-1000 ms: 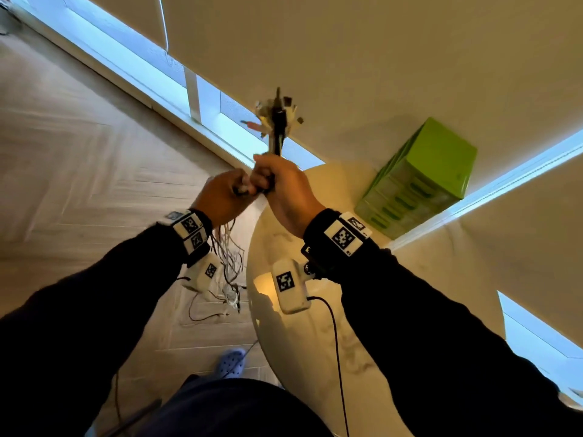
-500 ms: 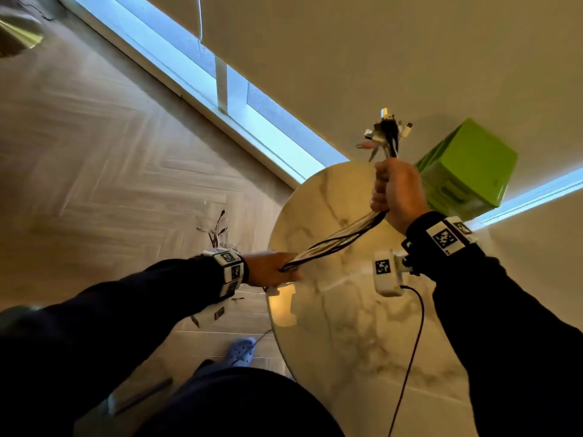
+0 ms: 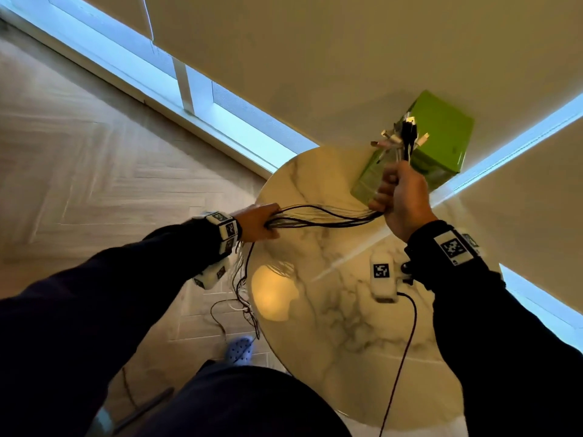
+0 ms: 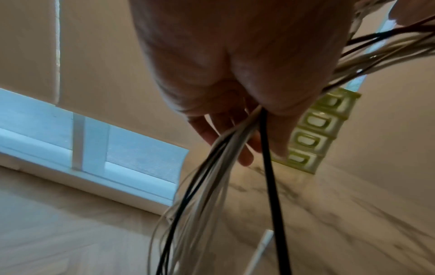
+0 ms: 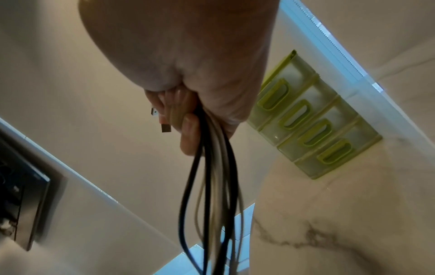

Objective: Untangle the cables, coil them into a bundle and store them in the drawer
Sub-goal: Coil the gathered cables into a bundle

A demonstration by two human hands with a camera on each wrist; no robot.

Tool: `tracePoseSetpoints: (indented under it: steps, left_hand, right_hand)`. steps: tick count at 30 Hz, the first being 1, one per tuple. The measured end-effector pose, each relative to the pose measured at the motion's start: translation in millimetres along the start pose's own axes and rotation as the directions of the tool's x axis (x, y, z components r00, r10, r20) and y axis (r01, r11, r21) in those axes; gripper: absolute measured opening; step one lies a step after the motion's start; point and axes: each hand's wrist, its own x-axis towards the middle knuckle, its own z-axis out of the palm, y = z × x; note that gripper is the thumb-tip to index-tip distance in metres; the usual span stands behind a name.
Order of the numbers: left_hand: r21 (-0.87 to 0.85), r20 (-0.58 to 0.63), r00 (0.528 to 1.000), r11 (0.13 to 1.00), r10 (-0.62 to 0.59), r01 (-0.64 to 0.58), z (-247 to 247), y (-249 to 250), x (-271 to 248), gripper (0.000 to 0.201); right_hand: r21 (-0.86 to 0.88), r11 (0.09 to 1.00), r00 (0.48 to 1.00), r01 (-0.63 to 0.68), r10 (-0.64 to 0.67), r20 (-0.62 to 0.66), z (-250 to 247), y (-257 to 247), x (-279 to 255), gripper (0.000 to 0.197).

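With the right hand (image 3: 402, 200) fisted round the cables (image 3: 321, 216) near their plugs and the left hand (image 3: 257, 223) clasping them over the table (image 3: 331, 310) edge, the loose tails dangling floorward could re-knot during coiling

left hand (image 3: 257, 223): fingers curled, gripping | right hand (image 3: 402, 200): raised, fist clenched

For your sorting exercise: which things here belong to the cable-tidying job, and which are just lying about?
Part of the job:
- cables, held by the left hand and right hand
- green drawer unit

Just there:
- marble table
- blue shoe
- window blinds
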Motion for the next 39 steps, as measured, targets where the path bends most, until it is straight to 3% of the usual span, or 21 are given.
tracePoseSetpoints:
  steps: [2, 4, 6, 9, 11, 14, 16, 20, 24, 28, 33, 39]
  left_hand:
    - [0.037, 0.120, 0.992, 0.999, -0.040, 0.036, 10.5, 10.3, 0.4, 0.073]
    - [-0.044, 0.135, 0.991, 0.999, -0.017, 0.023, 16.4, 23.9, -1.1, 0.115]
    - [-0.198, 0.070, 0.995, 0.979, 0.067, -0.052, 14.9, 42.9, -1.6, 0.126]
    - [-0.288, 0.024, 0.984, 0.944, 0.176, -0.162, 11.1, 88.6, 1.3, 0.120]
    - [-0.313, 0.073, 0.976, 0.934, 0.206, -0.173, 16.4, 123.5, 8.1, 0.101]
    - [-0.183, 0.176, 0.957, 0.963, 0.232, -0.199, 35.3, 163.7, 20.1, 0.038]
    - [-0.181, 0.239, 0.944, 0.965, 0.229, -0.189, 50.1, 179.8, 23.6, 0.012]
    - [-0.159, 0.297, 0.923, 0.966, 0.245, -0.205, 72.7, 201.9, 20.2, 0.018]
    - [-0.139, 0.251, 0.919, 0.951, 0.303, -0.276, 75.8, 186.8, 21.8, 0.042]
    - [-0.084, 0.234, 0.924, 0.953, 0.304, -0.292, 69.6, 164.8, 24.7, 0.052]
    - [0.002, 0.209, 0.933, 0.954, 0.292, -0.299, 57.0, 174.6, 32.0, 0.049]
    - [0.067, 0.144, 0.932, 0.937, 0.332, -0.344, 52.0, 191.4, 50.6, 0.038]
  right_hand:
    - [0.033, 0.999, 1.000, 0.000, 0.000, -0.003, -6.5, -1.7, -4.1, 0.035]
    - [0.061, 0.998, 1.000, -0.002, 0.003, -0.010, -14.2, 0.1, -8.5, 0.035]
    - [0.085, 0.996, 1.000, -0.005, 0.006, -0.012, -21.5, 4.1, -13.9, 0.036]
    - [0.125, 0.992, 1.000, -0.011, 0.011, 0.000, -31.7, 10.7, -23.2, 0.038]
    - [0.155, 0.988, 1.000, -0.010, 0.006, 0.023, -38.9, 13.1, -30.3, 0.038]
    - [0.186, 0.982, 0.999, 0.025, -0.031, 0.032, -55.0, 10.1, -38.0, 0.036]
    - [0.206, 0.978, 0.999, 0.037, -0.043, 0.022, -70.6, 6.1, -37.8, 0.035]
    - [0.266, 0.964, 1.000, 0.013, -0.019, 0.018, -101.9, 3.2, -32.9, 0.032]
    - [0.064, 0.996, 0.997, -0.065, 0.061, 0.054, -128.4, 5.4, -29.2, 0.034]
    - [-0.108, 0.977, 0.975, -0.186, 0.197, 0.102, -154.7, 15.2, -23.6, 0.005]
    - [-0.324, 0.930, 0.955, -0.177, 0.242, 0.174, -155.8, 41.7, -25.1, 0.023]
    - [-0.304, 0.921, 0.893, -0.244, 0.336, 0.301, -152.0, 53.2, -24.2, 0.032]
